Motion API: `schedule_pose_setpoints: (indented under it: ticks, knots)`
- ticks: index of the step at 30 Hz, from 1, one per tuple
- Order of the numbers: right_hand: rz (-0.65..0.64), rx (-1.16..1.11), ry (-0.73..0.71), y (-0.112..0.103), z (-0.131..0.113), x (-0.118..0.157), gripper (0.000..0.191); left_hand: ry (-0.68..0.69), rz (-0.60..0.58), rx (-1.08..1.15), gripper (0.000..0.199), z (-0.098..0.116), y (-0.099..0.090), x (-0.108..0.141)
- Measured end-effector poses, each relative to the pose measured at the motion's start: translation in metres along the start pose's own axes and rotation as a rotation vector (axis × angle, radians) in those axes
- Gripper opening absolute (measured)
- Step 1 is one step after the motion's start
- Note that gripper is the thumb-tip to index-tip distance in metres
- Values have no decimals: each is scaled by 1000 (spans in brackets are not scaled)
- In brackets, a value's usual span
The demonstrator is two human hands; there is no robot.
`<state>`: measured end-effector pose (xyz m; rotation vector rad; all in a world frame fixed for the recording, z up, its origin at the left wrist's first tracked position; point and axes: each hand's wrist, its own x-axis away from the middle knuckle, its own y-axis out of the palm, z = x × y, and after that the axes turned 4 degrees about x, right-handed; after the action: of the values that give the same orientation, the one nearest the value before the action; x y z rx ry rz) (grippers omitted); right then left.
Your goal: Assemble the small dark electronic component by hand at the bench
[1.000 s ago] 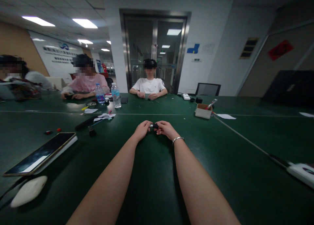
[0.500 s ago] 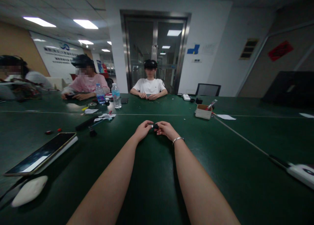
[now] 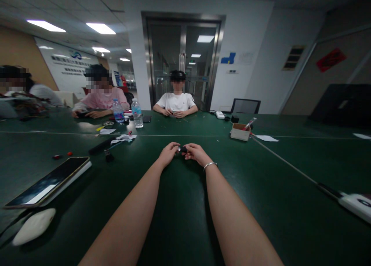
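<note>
Over the dark green table [image 3: 182, 204], a small black object with a silvery end [image 3: 182, 149] is held between both hands. My left hand [image 3: 169, 154] pinches its silvery end between thumb and fingers. The black end is gripped by the closed fingers of my right hand [image 3: 197, 154], which has a silver bracelet [image 3: 210, 166] at the wrist. What exactly the object is cannot be made out. Fingers hide part of each end.
To the left lie a phone [image 3: 52, 181] on a white box, a white mouse-like object [image 3: 34, 226] and a black brush [image 3: 109, 155]. Bottles [image 3: 137, 113] stand farther back. A small box [image 3: 240, 132] and a white device [image 3: 356, 204] are right. Three people sit across.
Slightly more of the silvery end shows beside my left fingers. Both arms stay almost in place.
</note>
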<state>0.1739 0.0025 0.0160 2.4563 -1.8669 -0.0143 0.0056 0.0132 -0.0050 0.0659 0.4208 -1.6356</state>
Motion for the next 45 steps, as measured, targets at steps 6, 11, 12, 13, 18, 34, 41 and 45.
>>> schedule_pose_setpoints:
  ticks: [6,11,12,13,18,34,41,45]
  knots:
    - [1,6,0,0,1,-1,10,-14,1,1,29,1,1,0]
    - [-2,0,-5,0,1,-1,9,6,6,14,28,-1,2,-1]
    - [0,0,-6,0,1,-1,9,15,16,6,28,-1,2,0]
    - [1,-1,-8,0,1,-1,8,21,27,-1,27,-1,1,0]
    - [-6,-9,-21,0,1,0,10,96,57,23,28,8,-1,4]
    - [-1,32,-49,-1,0,1,24,66,87,116,24,16,-4,7]
    - [-35,154,-130,2,3,-1,28,38,94,117,25,11,-4,7]
    - [-40,247,-131,5,5,-6,15,21,52,78,29,13,1,7]
